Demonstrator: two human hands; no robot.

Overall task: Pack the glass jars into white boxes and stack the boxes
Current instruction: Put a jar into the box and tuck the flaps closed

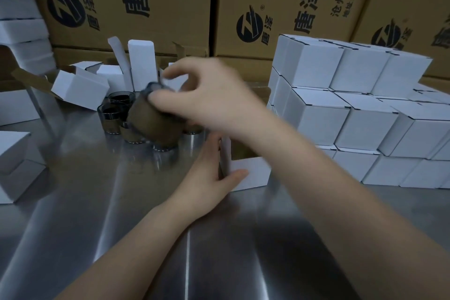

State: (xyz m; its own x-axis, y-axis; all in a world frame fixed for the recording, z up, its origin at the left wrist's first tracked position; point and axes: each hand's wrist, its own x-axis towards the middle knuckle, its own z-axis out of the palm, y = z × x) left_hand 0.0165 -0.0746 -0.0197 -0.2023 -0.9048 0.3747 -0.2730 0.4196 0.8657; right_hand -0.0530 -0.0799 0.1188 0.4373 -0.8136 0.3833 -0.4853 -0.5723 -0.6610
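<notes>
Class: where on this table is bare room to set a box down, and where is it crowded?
Free: the steel table nearest the camera, between the left boxes and the stacked boxes. Crowded: around the glass jars.

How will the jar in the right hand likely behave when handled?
The jar looks like glass, so probably fragile and rather heavy. Its brown sleeve may help the right hand grip. Round, it could roll if laid sideways.

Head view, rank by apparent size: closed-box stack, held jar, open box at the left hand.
1. closed-box stack
2. open box and held jar: look alike, box partly hidden, so no ranking.
</notes>
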